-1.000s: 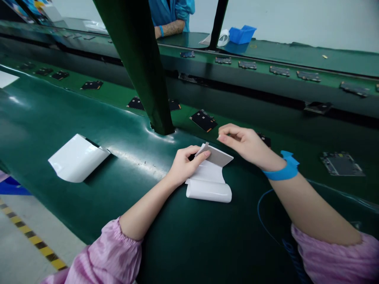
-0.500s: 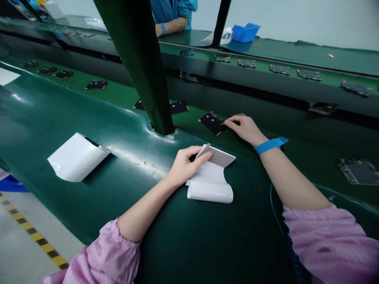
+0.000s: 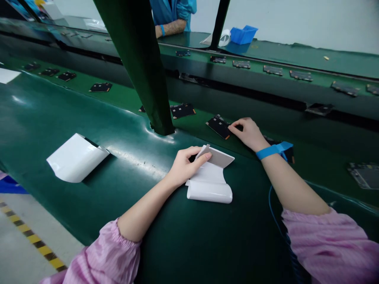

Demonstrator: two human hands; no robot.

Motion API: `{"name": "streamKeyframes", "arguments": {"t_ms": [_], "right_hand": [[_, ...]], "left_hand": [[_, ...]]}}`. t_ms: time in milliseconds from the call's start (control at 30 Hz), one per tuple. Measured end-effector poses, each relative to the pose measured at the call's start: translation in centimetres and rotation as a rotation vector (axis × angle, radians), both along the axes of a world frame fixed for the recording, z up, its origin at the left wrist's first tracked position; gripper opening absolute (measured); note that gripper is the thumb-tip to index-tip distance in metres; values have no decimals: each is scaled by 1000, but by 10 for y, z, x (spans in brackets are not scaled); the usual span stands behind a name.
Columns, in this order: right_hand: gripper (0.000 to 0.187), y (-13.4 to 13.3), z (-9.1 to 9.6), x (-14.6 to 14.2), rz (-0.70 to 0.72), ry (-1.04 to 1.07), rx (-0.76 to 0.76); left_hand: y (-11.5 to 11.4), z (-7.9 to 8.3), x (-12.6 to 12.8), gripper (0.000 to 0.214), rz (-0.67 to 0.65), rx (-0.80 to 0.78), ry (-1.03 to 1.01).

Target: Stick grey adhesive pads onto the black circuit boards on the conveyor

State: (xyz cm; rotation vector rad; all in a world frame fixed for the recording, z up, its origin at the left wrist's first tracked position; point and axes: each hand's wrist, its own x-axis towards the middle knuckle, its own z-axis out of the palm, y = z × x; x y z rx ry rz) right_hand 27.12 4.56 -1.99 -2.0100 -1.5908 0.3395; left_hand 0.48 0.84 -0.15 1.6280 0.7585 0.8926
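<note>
My left hand [image 3: 185, 165] pinches the raised corner of a curled white sheet strip [image 3: 211, 179] that lies on the dark green mat. My right hand [image 3: 248, 132], with a blue wrist strap [image 3: 274, 150], reaches forward onto the conveyor belt and its fingertips press the right edge of a dark circuit board [image 3: 219, 127]. The fingers are bent down onto the board; I cannot see them wrapped round it.
Several more boards ride the green belts, such as one [image 3: 182, 111] behind the slanted green post [image 3: 142, 67]. A second white sheet [image 3: 77, 157] lies at left. A person in blue [image 3: 173, 17] stands across the line near a blue tray [image 3: 243, 34].
My right hand went from above the sheet out to the belt and onto the board. Board and hand have since drifted right with the belt. My left hand stayed still.
</note>
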Motion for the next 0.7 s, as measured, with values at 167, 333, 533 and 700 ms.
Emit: {"name": "streamKeyframes", "arguments": {"t_ms": [167,333,533,700], "right_hand": [[42,-8,7,6,-117,174,44],[34,-29,44,-32,154,155,84],[33,-51,71,-86,451,275,38],[30,-52,71,-89,448,269,16]], "left_hand": [[0,0,0,23,6,-4,14],[0,0,0,22,4,-4,7],[-1,2,0,20,-4,-19,-20],[-1,4,1,23,-17,-14,-15]]}}
